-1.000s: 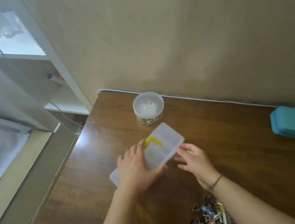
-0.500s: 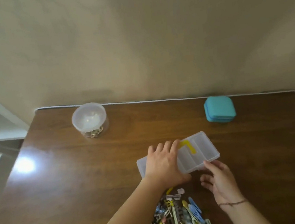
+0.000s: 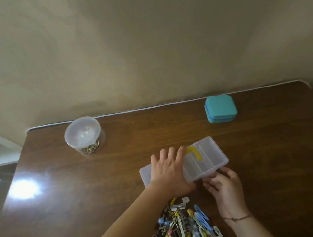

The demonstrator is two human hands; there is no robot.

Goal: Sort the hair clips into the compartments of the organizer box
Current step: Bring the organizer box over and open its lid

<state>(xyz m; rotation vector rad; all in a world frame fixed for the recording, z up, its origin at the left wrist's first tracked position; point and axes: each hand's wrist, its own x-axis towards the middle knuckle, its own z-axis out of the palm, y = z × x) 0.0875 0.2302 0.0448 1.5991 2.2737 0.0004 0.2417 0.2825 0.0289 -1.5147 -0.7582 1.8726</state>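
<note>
**Lid down, clips waiting at the table's edge**

Dark wood runs wall to wall here, a glossy table [image 3: 278, 161] pushed against a plain beige wall, with a bright lamp glare on its left side. At the back stand a lidded clear tub [image 3: 83, 134] holding small metallic bits and a closed teal case [image 3: 220, 108], well apart from each other.

Near the middle lies the organizer box [image 3: 205, 160], translucent, lid apparently closed, a yellow clip [image 3: 195, 153] showing through it. The left hand [image 3: 170, 171] lies flat on its left half, palm down, pressing, not gripping. The right hand [image 3: 226, 186] has its fingertips at the near edge, seemingly working the catch; I cannot tell whether it has hold of anything.

The heap of hair clips [image 3: 184, 233] sits just below both wrists, at the near edge of the table. If the lid springs suddenly, I'd expect the box to skid on that slick top or a forearm to sweep the pile onto the floor.
</note>
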